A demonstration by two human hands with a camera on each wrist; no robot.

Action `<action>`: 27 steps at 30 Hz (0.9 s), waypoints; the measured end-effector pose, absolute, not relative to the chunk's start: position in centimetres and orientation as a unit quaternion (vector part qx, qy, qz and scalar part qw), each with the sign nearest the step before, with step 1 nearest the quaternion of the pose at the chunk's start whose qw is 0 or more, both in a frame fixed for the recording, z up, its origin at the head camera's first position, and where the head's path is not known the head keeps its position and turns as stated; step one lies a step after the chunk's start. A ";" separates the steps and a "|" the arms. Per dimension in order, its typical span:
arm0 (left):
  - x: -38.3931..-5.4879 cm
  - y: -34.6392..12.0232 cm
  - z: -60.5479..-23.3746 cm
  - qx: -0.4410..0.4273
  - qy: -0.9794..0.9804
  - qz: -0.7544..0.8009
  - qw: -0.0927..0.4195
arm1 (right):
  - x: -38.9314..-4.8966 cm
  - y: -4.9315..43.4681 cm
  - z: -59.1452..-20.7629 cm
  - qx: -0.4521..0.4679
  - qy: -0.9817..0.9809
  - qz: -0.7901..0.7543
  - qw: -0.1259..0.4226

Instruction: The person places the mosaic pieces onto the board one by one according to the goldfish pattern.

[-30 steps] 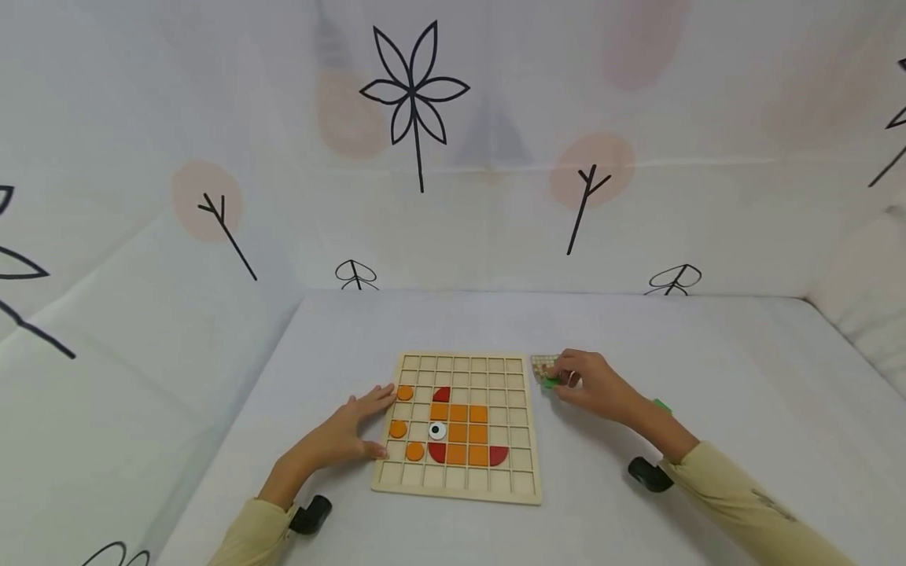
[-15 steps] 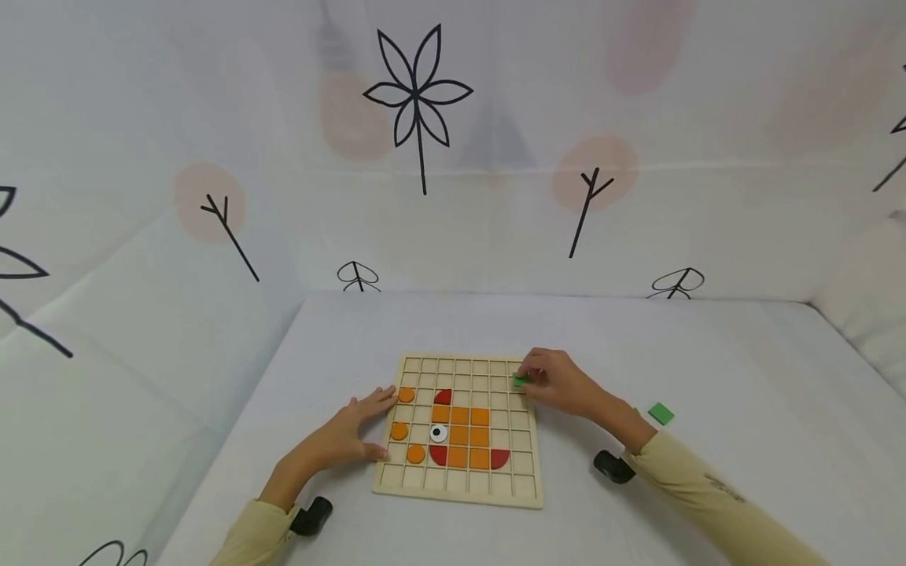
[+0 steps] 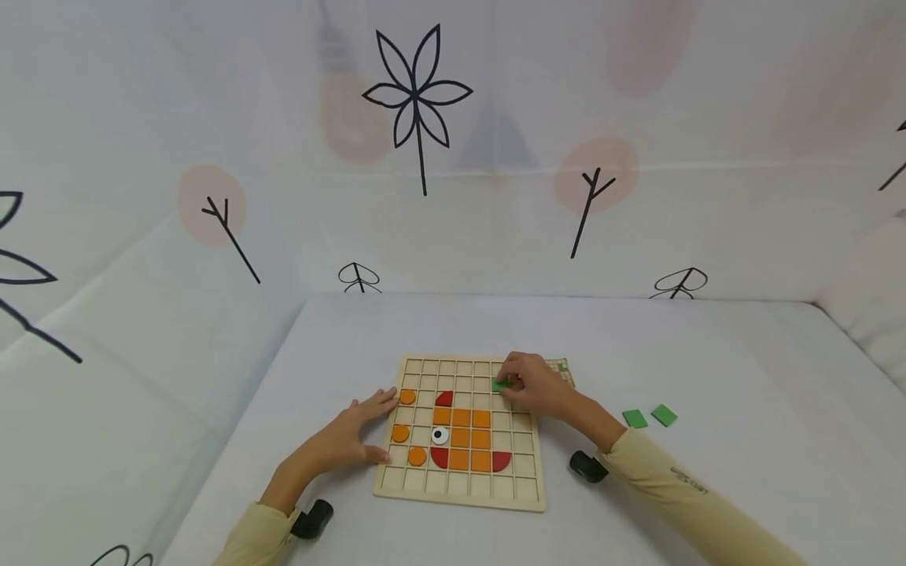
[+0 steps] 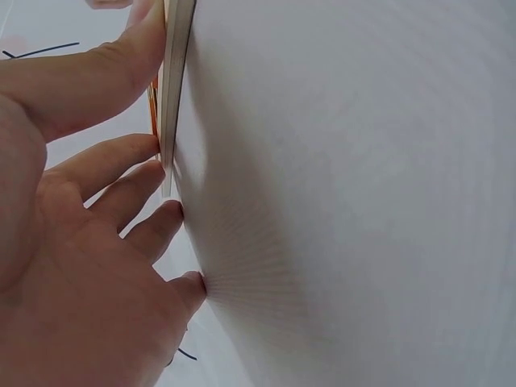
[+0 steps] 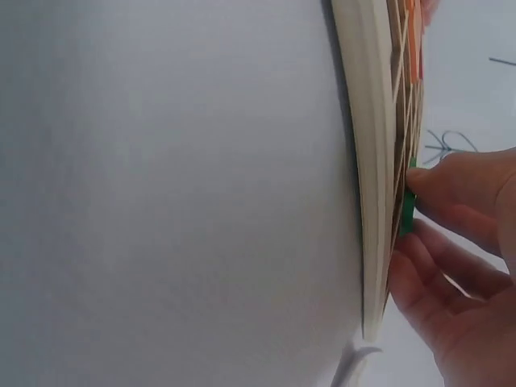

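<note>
A wooden grid board (image 3: 460,500) lies on the white table, with orange squares (image 3: 460,438), orange discs (image 3: 400,433), red quarter-round pieces (image 3: 501,461) and a white eye disc (image 3: 440,435) in its cells. Over the board's upper right cells, my right hand (image 3: 538,385) pinches a green square tile (image 3: 499,385). The right wrist view shows this green tile (image 5: 408,211) between thumb and fingers at the board's surface. My left hand (image 3: 340,434) rests with spread fingers along the board's left edge; in the left wrist view its fingertips (image 4: 153,147) touch that edge.
Two green tiles (image 3: 664,415) lie on the table right of the board, near my right forearm. A small patterned card (image 3: 563,368) sits at the board's upper right, partly hidden by my right hand. A printed cloth (image 3: 488,228) rises behind the table.
My right hand has moved left from beside the card to above the board, carrying the green tile. Two green tiles on the table have come into full view. My left hand stays put.
</note>
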State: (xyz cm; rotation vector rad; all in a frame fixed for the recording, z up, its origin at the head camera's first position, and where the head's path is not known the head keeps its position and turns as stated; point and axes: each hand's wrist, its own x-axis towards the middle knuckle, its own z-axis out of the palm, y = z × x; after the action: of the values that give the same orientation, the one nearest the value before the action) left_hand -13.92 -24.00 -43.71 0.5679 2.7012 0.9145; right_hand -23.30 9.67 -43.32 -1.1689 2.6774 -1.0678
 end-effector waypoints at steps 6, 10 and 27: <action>-13.8 -24.0 -43.6 0.192 0.922 0.314 0.119 | -22.8 9.2 -43.4 -0.366 0.876 -0.314 0.004; -13.8 -24.0 -43.5 0.189 0.922 0.315 0.122 | -22.5 9.1 -43.3 -0.360 0.883 -0.301 0.010; -13.8 -23.9 -43.5 0.193 0.923 0.309 0.122 | -20.8 13.2 -40.6 -0.377 0.879 -0.290 -0.012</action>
State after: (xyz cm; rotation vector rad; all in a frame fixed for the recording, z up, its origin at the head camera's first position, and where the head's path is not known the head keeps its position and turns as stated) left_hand -13.80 -23.89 -43.52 0.5624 2.6961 0.9015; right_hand -20.84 13.16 -40.63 -1.1930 2.7838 -0.9195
